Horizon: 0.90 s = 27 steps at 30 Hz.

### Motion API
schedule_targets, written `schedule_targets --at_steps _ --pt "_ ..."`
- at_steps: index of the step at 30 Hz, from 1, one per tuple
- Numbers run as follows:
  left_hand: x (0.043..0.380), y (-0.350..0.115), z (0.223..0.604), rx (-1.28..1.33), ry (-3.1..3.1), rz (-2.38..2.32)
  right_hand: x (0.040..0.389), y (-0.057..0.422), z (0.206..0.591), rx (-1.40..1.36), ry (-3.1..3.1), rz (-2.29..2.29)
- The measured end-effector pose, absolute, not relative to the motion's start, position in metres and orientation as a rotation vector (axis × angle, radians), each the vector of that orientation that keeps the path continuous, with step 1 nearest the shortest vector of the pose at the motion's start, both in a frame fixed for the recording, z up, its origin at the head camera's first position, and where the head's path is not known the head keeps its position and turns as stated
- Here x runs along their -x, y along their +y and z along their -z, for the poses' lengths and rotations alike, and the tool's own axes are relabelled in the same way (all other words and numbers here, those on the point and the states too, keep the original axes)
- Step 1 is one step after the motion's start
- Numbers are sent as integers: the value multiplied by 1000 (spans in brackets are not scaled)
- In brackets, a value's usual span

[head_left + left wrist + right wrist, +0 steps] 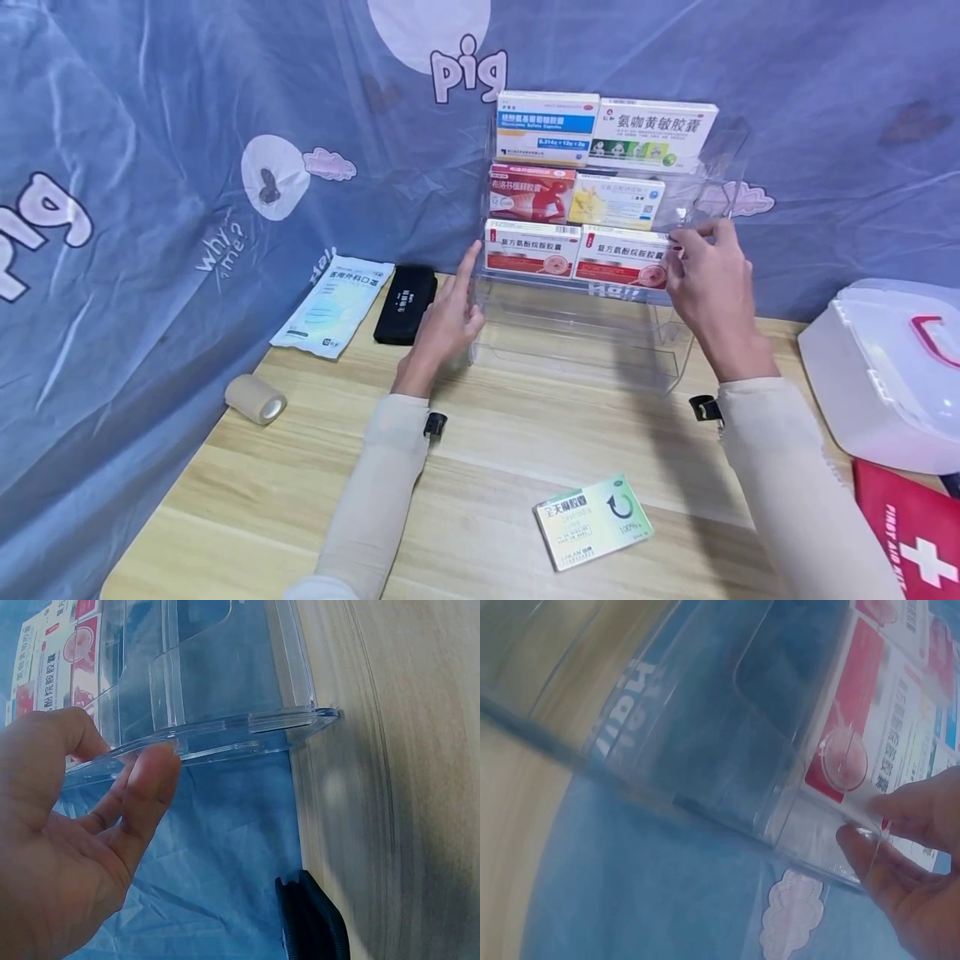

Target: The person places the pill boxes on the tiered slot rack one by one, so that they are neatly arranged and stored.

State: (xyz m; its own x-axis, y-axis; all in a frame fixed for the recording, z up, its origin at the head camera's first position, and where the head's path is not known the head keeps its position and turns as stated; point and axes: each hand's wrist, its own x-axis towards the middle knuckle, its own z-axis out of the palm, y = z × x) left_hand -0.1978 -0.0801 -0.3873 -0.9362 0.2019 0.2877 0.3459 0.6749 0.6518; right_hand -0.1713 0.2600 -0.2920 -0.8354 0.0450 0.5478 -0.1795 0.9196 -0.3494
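A clear tiered display rack [577, 362] stands on the table, with medicine boxes in its upper three rows. The left hand [452, 325] grips the rack's left side panel; in the left wrist view its fingers and thumb [154, 769] lie about the panel's edge. At the right end of the third row, the right hand [712, 287] pinches the outer end of a red-and-white medicine box [618, 257]. A matching box [531, 248] sits beside it. Above are a red box [531, 194], a yellow-and-white box [615, 202], a blue-and-white box [546, 129] and a white-and-green box [651, 133].
A green-and-yellow medicine box [594, 522] lies on the table in front of the rack. To the left are a mask packet [333, 307], a black case [406, 304] and a bandage roll [256, 399]. A white lidded case [885, 375] and a red first-aid pouch [911, 525] stand right.
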Motion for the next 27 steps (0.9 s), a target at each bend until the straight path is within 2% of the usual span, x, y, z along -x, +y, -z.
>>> schedule_targets --at_steps 27 --pt "198 -82 388 469 -2680 1090 149 247 304 -47 -2544 -529"
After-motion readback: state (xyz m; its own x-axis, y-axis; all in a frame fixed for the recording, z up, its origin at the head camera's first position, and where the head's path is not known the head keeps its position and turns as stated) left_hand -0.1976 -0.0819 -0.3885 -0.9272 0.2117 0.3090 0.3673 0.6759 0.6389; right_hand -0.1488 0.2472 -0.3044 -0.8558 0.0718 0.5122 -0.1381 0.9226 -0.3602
